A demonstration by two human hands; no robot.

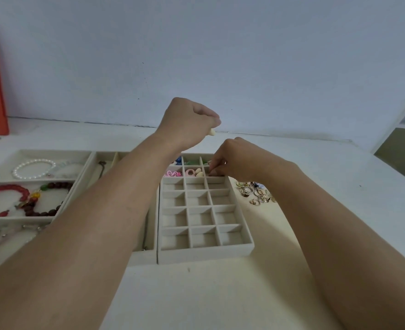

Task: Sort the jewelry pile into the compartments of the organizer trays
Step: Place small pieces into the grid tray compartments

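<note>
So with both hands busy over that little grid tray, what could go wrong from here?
The left hand pinches a small cream bead high above the grid tray; if it slips, it might bounce off the table or into the wrong compartment. The right hand is reaching into a far compartment, and its forearm passes close over the loose pile of rings, which it might scatter.

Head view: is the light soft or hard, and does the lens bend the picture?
Head view: the light is soft, with only faint shadows in the grid tray; the wide lens curves the table edge; the left hand looks slightly blurred.
</note>
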